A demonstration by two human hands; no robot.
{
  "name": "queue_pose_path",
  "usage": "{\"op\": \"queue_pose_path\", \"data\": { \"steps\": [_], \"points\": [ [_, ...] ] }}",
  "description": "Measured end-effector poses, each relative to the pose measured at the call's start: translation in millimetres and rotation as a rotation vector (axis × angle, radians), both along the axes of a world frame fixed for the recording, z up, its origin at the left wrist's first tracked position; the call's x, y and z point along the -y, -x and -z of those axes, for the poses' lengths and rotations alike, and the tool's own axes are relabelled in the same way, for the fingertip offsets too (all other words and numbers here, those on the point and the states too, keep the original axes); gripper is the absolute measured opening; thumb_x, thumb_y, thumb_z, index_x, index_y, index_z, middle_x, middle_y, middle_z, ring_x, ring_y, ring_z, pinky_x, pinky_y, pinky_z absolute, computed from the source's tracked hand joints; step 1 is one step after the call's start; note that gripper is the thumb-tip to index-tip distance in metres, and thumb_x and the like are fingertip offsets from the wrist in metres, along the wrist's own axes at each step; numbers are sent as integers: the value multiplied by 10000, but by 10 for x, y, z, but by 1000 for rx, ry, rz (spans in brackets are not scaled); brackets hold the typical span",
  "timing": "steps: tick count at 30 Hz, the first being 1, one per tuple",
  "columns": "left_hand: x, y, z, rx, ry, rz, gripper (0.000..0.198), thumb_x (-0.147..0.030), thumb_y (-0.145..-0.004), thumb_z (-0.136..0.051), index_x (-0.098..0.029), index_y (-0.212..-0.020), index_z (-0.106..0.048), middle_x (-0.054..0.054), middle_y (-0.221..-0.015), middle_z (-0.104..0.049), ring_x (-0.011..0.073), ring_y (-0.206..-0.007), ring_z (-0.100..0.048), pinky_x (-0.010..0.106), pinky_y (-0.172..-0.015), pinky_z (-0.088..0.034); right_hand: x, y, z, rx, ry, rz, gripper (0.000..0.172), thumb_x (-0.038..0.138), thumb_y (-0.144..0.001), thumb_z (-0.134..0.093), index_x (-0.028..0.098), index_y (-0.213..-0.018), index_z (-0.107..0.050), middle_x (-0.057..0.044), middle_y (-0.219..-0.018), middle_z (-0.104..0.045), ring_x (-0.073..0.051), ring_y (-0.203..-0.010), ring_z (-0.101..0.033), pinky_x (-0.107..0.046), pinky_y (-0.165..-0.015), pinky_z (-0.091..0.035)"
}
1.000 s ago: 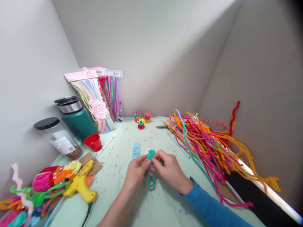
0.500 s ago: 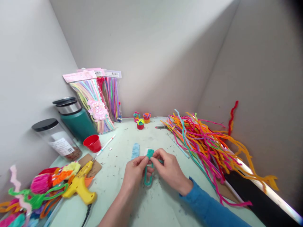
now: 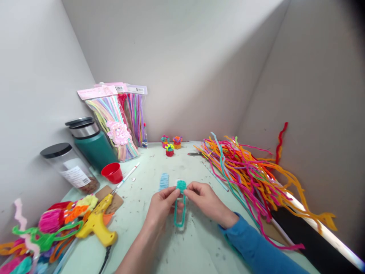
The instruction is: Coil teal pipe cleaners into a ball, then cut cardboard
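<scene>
Both hands meet at the middle of the pale green table. My left hand and my right hand pinch a teal pipe cleaner between fingertips. Its top is wound into a small fuzzy coil, and a long narrow loop hangs down toward me. A light blue coiled piece lies just beyond my left hand. The right arm wears a blue sleeve.
A large loose heap of pipe cleaners fills the right side. A yellow glue gun, red cup, green flask, clear jar and packaged pipe cleaners stand left. Small finished pieces sit at the back.
The hands have shifted slightly, and the teal loop has turned a little between the fingers; the right hand's fingers sit lower on the coil now.
</scene>
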State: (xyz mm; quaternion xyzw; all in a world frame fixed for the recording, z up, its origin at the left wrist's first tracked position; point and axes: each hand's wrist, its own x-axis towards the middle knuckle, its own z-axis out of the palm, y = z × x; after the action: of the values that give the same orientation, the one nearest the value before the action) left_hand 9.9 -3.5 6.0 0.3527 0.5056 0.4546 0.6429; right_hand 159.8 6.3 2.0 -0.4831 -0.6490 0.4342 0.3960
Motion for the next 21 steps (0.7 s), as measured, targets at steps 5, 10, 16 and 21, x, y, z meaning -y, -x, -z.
{"op": "queue_pose_path", "data": {
  "steps": [5,10,16,21],
  "points": [
    [-18,26,-7,12,9,49,289,-345,-646,-715,-84,-761,-666,50,-673,-620,115,-505,-550,258,-493,-469,-1,-34,-45,-105,169,-67,244,323,-797,-536,160,-624,-482,73,-504,-375,-68,-472,-303,-202,-457,-244],
    [-23,63,-3,76,23,115,267,-325,-648,-720,-85,-748,-657,58,-720,-625,106,-523,-548,246,-511,-456,-13,-46,-70,-126,186,-91,243,336,-789,-553,149,-639,-513,72,-496,-385,-66,-463,-303,-201,-452,-241],
    [-32,92,-5,30,8,126,257,-327,-668,-703,-88,-747,-651,64,-736,-631,110,-536,-557,235,-516,-439,-7,-66,-93,-96,161,-123,196,312,-786,-555,140,-694,-548,60,-550,-421,-66,-486,-346,-196,-466,-271],
    [-29,100,-16,23,-11,145,268,-352,-676,-692,-96,-743,-646,62,-726,-626,116,-539,-557,233,-520,-426,3,-102,-128,-87,158,-148,159,283,-784,-550,136,-725,-552,58,-563,-440,-66,-488,-364,-193,-474,-291]
  ]
}}
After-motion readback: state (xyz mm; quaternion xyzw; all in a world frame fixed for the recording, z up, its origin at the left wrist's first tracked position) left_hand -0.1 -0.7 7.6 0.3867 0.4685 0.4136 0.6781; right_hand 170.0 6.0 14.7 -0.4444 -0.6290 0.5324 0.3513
